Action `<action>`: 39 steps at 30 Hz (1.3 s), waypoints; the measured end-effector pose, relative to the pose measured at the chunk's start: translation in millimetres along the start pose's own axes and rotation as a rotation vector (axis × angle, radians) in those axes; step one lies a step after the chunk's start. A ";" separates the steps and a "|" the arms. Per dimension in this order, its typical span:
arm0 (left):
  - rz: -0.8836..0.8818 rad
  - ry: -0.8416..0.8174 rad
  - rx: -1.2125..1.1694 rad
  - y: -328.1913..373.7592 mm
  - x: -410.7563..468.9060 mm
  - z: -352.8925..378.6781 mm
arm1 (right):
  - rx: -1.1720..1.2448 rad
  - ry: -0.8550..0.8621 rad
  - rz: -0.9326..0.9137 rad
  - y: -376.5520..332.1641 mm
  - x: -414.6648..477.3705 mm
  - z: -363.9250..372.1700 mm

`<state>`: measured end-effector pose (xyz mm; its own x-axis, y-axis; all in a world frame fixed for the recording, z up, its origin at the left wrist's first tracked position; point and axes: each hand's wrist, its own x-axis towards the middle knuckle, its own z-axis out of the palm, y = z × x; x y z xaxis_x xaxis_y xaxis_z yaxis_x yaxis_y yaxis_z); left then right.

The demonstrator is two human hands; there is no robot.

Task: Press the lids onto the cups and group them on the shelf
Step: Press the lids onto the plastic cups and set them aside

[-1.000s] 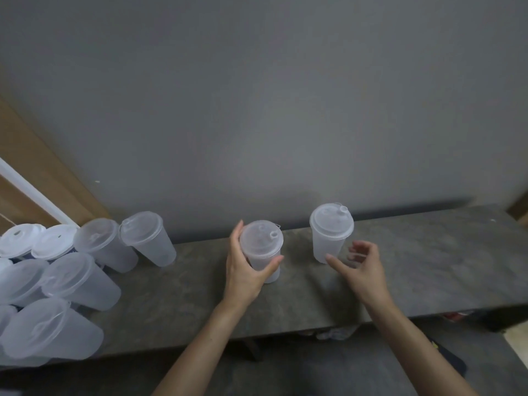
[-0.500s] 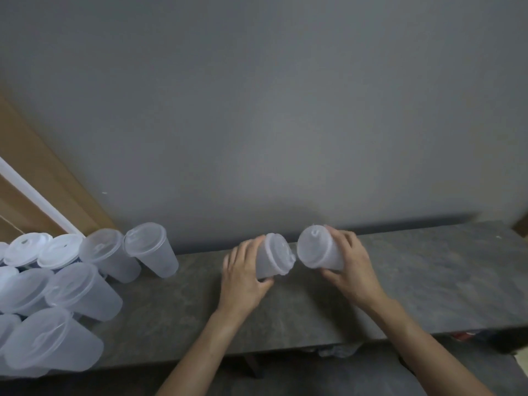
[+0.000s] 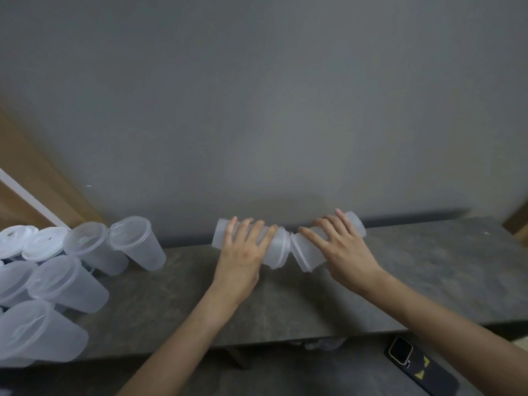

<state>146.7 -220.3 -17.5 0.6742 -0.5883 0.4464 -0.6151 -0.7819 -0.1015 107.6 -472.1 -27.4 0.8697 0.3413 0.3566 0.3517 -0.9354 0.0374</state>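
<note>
Two translucent lidded cups lie on their sides at the middle of the grey stone shelf [image 3: 428, 275], with their lids facing each other and almost touching. My left hand [image 3: 243, 252] holds the left cup [image 3: 275, 250] from above, fingers wrapped over its body. The right cup [image 3: 307, 254] is tilted, its base up toward the wall, and my right hand [image 3: 343, 250] holds it with fingers spread across it. Both thumbs are hidden under the cups.
Several more lidded cups [image 3: 137, 247] lie on their sides in a cluster at the shelf's left end. The grey wall stands right behind the shelf. A watch [image 3: 400, 350] rests on a dark case [image 3: 428, 375] on the floor at lower right.
Both cups stood upright a second ago. My hands took hold of them and tipped them onto their sides, lids inward, and have moved them a little toward the wall.
</note>
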 end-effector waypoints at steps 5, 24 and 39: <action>-0.677 -0.031 -0.777 28.6 8.1 8.8 | 0.922 0.053 0.520 13.5 -26.3 3.5; -0.421 -0.233 -1.195 229.4 138.9 105.1 | 0.718 0.474 1.143 273.2 -155.6 -18.4; -0.363 -0.213 -1.207 252.0 156.2 118.3 | 0.773 0.369 1.131 333.1 -158.3 -1.7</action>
<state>145.3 -533.6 -78.5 0.8639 -0.4900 0.1164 -0.2862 -0.2874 0.9141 86.5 -837.9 -69.8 0.7086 -0.7018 0.0736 -0.2600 -0.3565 -0.8974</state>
